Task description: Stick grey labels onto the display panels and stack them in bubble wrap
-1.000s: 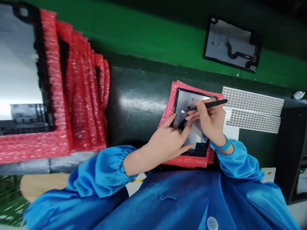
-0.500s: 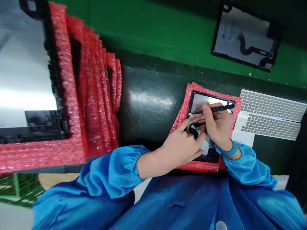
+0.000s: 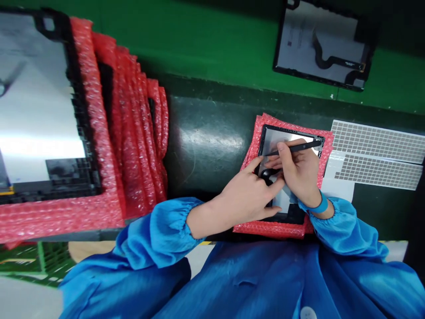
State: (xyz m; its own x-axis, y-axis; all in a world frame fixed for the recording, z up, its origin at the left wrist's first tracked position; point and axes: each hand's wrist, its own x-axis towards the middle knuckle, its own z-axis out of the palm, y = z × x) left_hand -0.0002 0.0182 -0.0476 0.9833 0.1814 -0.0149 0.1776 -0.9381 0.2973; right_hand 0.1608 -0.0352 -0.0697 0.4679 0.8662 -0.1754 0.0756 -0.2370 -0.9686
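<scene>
My right hand is closed around black tweezers, their tip pointing left to the left edge of a display panel. The panel has a black frame and a silvery back, and it lies on red bubble wrap. My left hand rests over the panel's lower left, fingers apart and holding nothing. Its index fingertip presses the left edge right by the tweezers' tip and hides what is under it. A dark flex cable shows partly between my hands.
Sheets of small grey square stickers lie to the right of the panel. Another panel lies on the green surface at the back. On the left, a large panel rests on red bubble wrap beside a row of red bubble-wrap sleeves.
My left index finger has moved onto the panel's left edge, where a small white piece showed at the tweezers' tip; that piece is now covered. The camera view has shifted slightly.
</scene>
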